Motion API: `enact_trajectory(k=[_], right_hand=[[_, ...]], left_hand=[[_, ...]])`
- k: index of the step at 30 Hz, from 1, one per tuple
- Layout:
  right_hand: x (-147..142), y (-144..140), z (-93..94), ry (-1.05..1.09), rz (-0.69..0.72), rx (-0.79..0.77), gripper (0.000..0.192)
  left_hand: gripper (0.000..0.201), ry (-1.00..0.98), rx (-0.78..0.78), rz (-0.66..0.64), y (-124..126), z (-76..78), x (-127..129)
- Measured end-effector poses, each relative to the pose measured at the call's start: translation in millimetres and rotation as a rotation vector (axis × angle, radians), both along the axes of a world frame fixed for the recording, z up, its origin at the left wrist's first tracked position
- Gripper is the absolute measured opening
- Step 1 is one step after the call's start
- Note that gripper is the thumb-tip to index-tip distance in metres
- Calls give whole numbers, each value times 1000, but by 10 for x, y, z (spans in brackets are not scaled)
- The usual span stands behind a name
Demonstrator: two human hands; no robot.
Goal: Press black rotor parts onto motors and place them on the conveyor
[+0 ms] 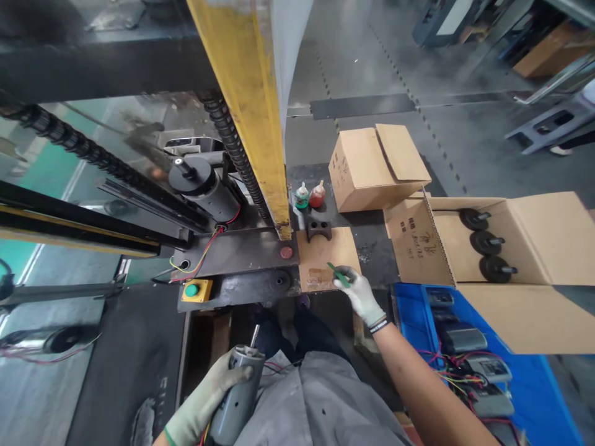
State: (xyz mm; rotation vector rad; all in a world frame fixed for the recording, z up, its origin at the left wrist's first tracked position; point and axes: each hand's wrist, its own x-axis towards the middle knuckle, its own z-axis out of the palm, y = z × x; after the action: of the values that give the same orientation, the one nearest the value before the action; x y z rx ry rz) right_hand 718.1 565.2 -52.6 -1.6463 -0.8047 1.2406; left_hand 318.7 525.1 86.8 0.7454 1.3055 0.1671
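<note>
My left hand (218,387), in a pale work glove, is wrapped round a grey cylindrical motor (239,396) held close to my body. The motor's metal shaft points up, and red and yellow wires hang near its lower end. My gloved right hand (361,297) pinches a thin green stick-like tool (339,274) above a cardboard sheet (330,253) on the bench; its exact kind cannot be made out. A dark metal block with holes (319,230) stands at the sheet's far edge. Another motor (209,192) stands upright in the press, shaft up.
Two small bottles, green (302,197) and red (317,195), stand behind the block. A cardboard box (372,167) is beyond them. An open box (525,248) holds several black discs with shafts. A blue bin (413,310) contains motors. A green button (191,290) sits at the bench's left.
</note>
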Motion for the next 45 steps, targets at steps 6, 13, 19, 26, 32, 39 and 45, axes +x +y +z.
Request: enact_trajectory(k=[6,13,19,26,32,39,45], right_hand=[[-199,44,-175,-303,-16,10,36],[-351,55,-287,-414,25,-11,34],[-403,28,-274,-482,33,-40,31],[-398,-88,-253,-519,34,-47,30],[-440,-221,-234,-548,14,-43,25],[-351,-327,-26,-581,-26,17,25],[-661,-279,704,-557,-91,301,14]], left_hand=[[53,4,-28,25,27,27,-29],[50,17,-46,48,43,37,-79],[53,-12,-66,33,26,-29,-166],[52,-22,-50,-20,2,-159,-287],[48,-95,-69,-48,47,-205,-305],[51,-101,-30,-134,177,-308,-310],[48,-94,68,-174,345,-303,-220]])
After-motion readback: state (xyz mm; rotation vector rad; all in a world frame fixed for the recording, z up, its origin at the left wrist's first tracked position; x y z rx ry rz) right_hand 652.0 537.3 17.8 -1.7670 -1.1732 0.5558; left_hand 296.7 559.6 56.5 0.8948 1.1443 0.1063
